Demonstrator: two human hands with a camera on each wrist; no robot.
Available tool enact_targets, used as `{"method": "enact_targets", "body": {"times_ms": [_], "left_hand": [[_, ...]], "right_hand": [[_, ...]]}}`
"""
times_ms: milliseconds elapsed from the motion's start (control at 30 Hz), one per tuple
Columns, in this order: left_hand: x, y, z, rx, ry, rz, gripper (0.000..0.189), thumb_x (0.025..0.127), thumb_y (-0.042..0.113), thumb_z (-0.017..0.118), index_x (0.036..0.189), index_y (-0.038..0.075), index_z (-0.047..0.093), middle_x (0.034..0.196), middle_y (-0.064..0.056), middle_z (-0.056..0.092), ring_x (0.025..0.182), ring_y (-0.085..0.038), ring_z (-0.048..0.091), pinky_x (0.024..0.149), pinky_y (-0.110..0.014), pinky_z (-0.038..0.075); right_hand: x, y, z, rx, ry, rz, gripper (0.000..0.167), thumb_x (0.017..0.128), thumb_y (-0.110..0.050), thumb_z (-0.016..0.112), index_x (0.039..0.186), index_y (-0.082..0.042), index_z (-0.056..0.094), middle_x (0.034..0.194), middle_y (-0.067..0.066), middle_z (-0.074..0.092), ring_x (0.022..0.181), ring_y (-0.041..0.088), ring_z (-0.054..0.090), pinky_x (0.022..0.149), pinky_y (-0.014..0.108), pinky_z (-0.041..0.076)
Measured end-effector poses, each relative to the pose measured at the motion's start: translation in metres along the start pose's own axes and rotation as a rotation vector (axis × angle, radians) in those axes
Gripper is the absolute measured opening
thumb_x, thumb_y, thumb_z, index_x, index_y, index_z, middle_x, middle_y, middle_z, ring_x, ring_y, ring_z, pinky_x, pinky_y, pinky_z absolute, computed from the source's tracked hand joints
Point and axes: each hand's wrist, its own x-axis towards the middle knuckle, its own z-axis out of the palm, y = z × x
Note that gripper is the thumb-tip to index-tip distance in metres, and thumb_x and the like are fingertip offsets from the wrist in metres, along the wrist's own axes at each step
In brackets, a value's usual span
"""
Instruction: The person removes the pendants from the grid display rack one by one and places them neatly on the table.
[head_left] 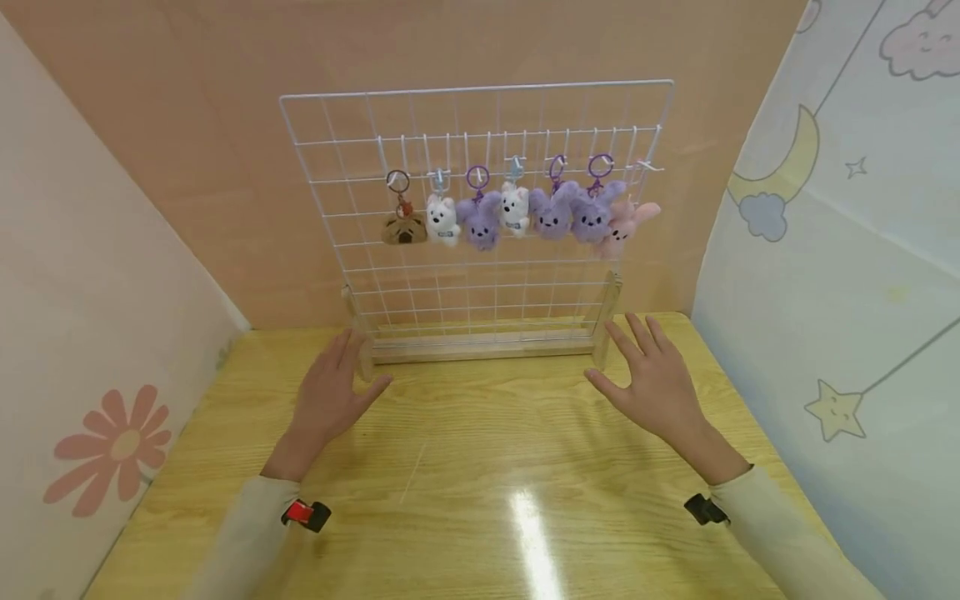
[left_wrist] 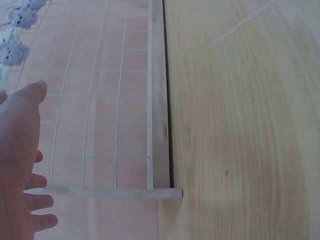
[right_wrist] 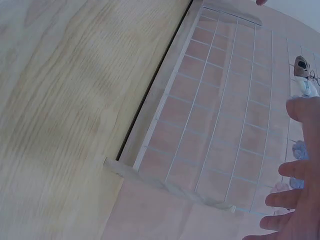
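A white wire grid rack [head_left: 480, 287] stands upright in a wooden base [head_left: 480, 348] at the back of the table. Plush keychains hang in a row from its hooks: a brown one [head_left: 405, 231], two white dogs, three purple ones such as the middle purple plush [head_left: 481, 223], and a pink plush [head_left: 618, 233] at the right end. My left hand [head_left: 330, 396] is by the base's left foot, thumb spread from straight fingers. By the right foot is my right hand [head_left: 654, 387], its fingers spread. Neither holds anything; whether they touch the feet I cannot tell.
The wooden table [head_left: 487, 450] spreads in front of the rack, with a light reflection near its front. An orange panel [head_left: 225, 208] stands behind. Printed walls close in both sides, with a flower [head_left: 123, 444] at left and a moon [head_left: 795, 162] at right.
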Motion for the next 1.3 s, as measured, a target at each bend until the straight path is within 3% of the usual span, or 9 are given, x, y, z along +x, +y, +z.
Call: {"method": "enact_targets", "body": {"times_ms": [233,367,567,700,867,967,1033,1100,1300], "left_hand": [[0.02,-0.02,-0.011,-0.126,0.06,-0.087,0.084,0.1,0.056,0.058,0.156,-0.001,0.033,0.155,-0.026,0.041,0.135,-0.049,0.046,0.098,-0.065,0.047],[0.033,-0.032,-0.016,-0.188,0.09,-0.122,0.083,0.101,0.055,0.058,0.157,0.0,0.031,0.153,-0.027,0.043,0.132,-0.049,0.049,0.095,-0.065,0.048],[0.052,-0.051,-0.019,-0.301,0.108,-0.12,0.085,0.101,0.052,0.06,0.16,0.002,0.025,0.157,-0.027,0.038,0.139,-0.049,0.042,0.102,-0.069,0.042],[0.065,-0.061,-0.017,-0.388,0.092,-0.108,0.086,0.101,0.048,0.063,0.162,0.004,0.021,0.163,-0.022,0.032,0.146,-0.046,0.035,0.11,-0.068,0.036],[0.078,-0.068,-0.016,-0.496,0.094,-0.078,0.086,0.101,0.042,0.066,0.161,0.001,0.02,0.164,-0.022,0.029,0.148,-0.045,0.031,0.117,-0.062,0.031],[0.084,-0.068,-0.016,-0.551,0.086,-0.058,0.087,0.101,0.039,0.066,0.162,0.0,0.018,0.164,-0.024,0.028,0.148,-0.046,0.031,0.117,-0.063,0.03],[0.087,-0.068,-0.016,-0.582,0.073,-0.06,0.087,0.101,0.037,0.067,0.162,0.001,0.017,0.164,-0.023,0.027,0.149,-0.045,0.03,0.117,-0.063,0.03],[0.09,-0.069,-0.016,-0.615,0.057,-0.066,0.087,0.101,0.036,0.067,0.163,0.002,0.016,0.165,-0.022,0.026,0.149,-0.044,0.029,0.118,-0.062,0.029],[0.099,-0.074,-0.015,-0.681,0.009,-0.106,0.088,0.1,0.037,0.068,0.164,0.009,0.015,0.167,-0.015,0.024,0.151,-0.039,0.028,0.121,-0.057,0.028]], "right_hand": [[0.014,0.014,-0.013,0.139,0.116,0.019,0.066,0.091,-0.03,0.078,0.145,0.0,0.055,0.146,0.028,0.052,0.134,0.054,0.046,0.102,0.071,0.042],[0.025,0.021,-0.021,0.187,0.184,0.034,0.06,0.091,-0.027,0.077,0.143,-0.002,0.058,0.144,0.025,0.056,0.13,0.051,0.052,0.099,0.071,0.044],[0.047,0.029,-0.038,0.218,0.257,0.025,0.054,0.092,-0.024,0.075,0.139,-0.001,0.061,0.135,0.025,0.063,0.12,0.05,0.059,0.095,0.067,0.047],[0.061,0.033,-0.05,0.233,0.299,0.03,0.05,0.093,-0.022,0.074,0.137,0.0,0.063,0.129,0.026,0.066,0.104,0.049,0.065,0.084,0.064,0.052],[0.08,0.037,-0.064,0.266,0.345,0.068,0.046,0.094,-0.023,0.075,0.134,-0.002,0.066,0.129,0.022,0.068,0.106,0.045,0.067,0.08,0.06,0.057],[0.091,0.038,-0.071,0.29,0.354,0.103,0.045,0.095,-0.026,0.074,0.133,-0.004,0.068,0.128,0.019,0.069,0.11,0.043,0.068,0.083,0.029,0.06],[0.098,0.038,-0.075,0.313,0.361,0.12,0.043,0.095,-0.027,0.074,0.132,-0.004,0.069,0.127,0.017,0.07,0.109,0.041,0.069,0.08,0.01,0.052],[0.105,0.038,-0.08,0.341,0.366,0.137,0.042,0.096,-0.028,0.073,0.131,-0.004,0.07,0.127,0.015,0.071,0.109,0.04,0.069,0.076,-0.001,0.04],[0.13,0.039,-0.088,0.386,0.353,0.207,0.045,0.098,-0.039,0.069,0.13,-0.007,0.07,0.126,0.008,0.072,0.11,0.015,0.069,0.076,0.005,0.047]]}}
